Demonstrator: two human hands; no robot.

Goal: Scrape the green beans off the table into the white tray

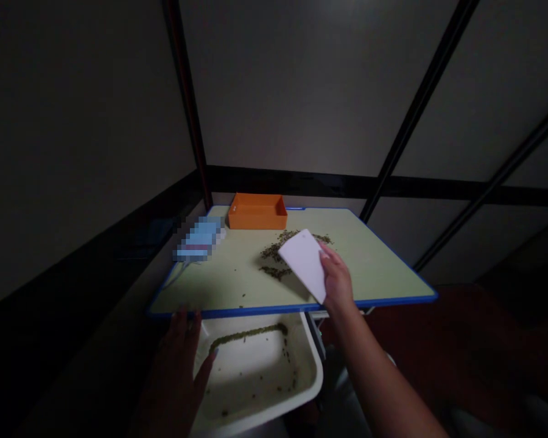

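My right hand (pixel 338 278) grips a flat white scraper (pixel 302 260), tilted above the table. Just behind and left of it, dry dark-green loose leaf bits, like tea leaves (pixel 276 250), lie scattered on the tabletop. Below the front edge sits a white plastic basin (pixel 256 417), with a line of the same bits along its far inner side and a few on its floor. My left hand (pixel 180 359) is at the basin's left side, fingers stretched and apart, thumb over the inside. Shadow darkens this hand, and its contact with the rim is unclear.
A pale table (pixel 379 267) with blue edging spans the middle. At its back stands an orange open tray (pixel 257 220). A pixelated light-blue item (pixel 201 238) lies at the left edge, with a pale strap hanging near it. Walls stand behind and left.
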